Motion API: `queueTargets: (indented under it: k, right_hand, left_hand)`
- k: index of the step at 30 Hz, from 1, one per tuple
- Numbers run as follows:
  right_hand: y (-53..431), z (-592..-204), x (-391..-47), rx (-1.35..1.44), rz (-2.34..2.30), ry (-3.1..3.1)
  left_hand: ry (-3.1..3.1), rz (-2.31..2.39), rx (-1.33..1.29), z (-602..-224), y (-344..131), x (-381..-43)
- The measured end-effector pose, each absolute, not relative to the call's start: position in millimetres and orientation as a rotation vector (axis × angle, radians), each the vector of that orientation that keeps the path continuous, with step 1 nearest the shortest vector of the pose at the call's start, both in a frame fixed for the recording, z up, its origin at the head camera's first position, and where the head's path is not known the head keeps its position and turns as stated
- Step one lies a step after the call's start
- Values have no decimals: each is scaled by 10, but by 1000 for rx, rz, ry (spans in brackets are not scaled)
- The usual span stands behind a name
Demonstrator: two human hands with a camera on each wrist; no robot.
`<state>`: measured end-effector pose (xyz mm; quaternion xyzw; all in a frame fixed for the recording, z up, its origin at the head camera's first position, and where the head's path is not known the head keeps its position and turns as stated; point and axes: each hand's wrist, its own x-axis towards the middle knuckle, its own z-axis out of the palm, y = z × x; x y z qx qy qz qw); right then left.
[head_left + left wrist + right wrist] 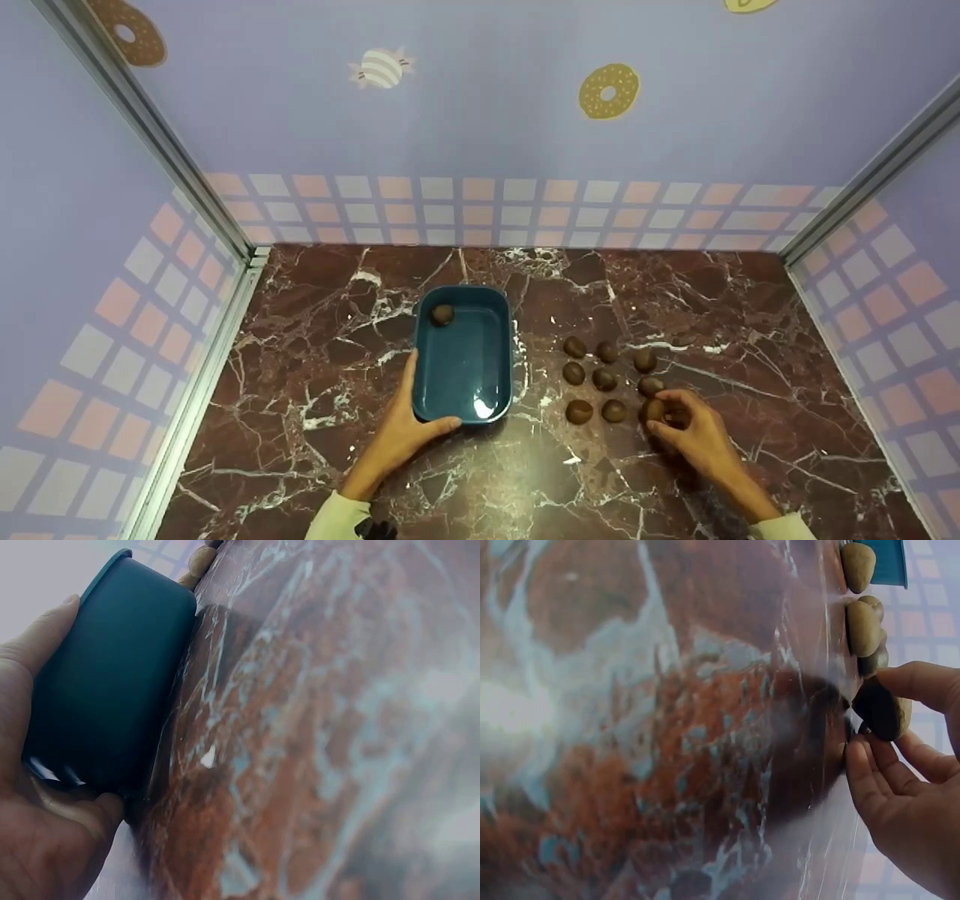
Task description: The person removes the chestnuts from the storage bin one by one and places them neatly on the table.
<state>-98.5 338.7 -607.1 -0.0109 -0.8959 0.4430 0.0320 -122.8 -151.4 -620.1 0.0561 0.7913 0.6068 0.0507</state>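
A teal rectangular baking dish (462, 360) stands left of centre, with one brown chestnut (442, 314) in its far left corner. My left hand (403, 433) holds the dish's near left corner, fingers along the left wall and thumb at the near rim. In the left wrist view this hand (52, 832) wraps the dish's end. My right hand (697, 435) pinches a chestnut (883, 709) between thumb and fingertips, low over the table. This chestnut has a dark face and a tan side. Another dark round piece (679, 417) shows partly hidden under the fingers.
Several more chestnuts (604, 379) lie in loose rows on the dark red marbled table (330, 360), between the dish and my right hand. Patterned lilac walls (480, 135) enclose the table at the back and both sides.
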Motion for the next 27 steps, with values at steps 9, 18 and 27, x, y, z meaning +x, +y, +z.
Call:
queueTargets:
  k: [9,18,27]
  right_hand:
    - [3419,-6103,-952,-11,1203,-2789]
    - [3432,-6106,-921,-17,1147,-2827]
    - [3427,-6103,-898,-41,1118,-2856]
  left_hand:
    - [2419,1828,169,-6206,-1519,-1230]
    - [2392,1849,173,-6198,-1518,-1232]
    - [2412,1834,162,-6215,-1519,-1234]
